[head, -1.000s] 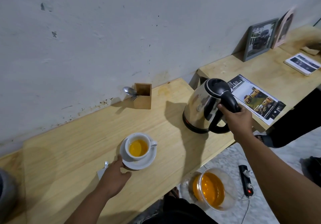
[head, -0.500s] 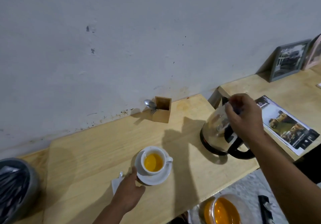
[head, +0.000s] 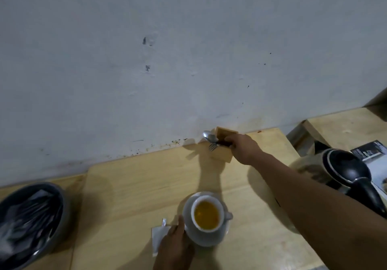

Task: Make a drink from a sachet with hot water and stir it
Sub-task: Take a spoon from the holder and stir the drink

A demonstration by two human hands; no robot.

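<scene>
A pale wooden worktop [head: 136,186] runs along a scuffed, stained white wall [head: 167,49]. At its back edge stands a wooden box [head: 225,135] with a spoon [head: 208,136] and a fork [head: 213,146] leaning out. The right hand [head: 244,148] reaches to the box, fingers curled at the cutlery handles; whether it grips one I cannot tell. Near the front edge a cup [head: 206,215] of amber drink sits on a saucer [head: 209,239]. The left hand [head: 176,246] rests on the saucer's rim, fingers loosely bent, over a torn sachet [head: 158,238]. A kettle [head: 351,175] stands at the right end, a grey bowl [head: 31,223] at the left.
</scene>
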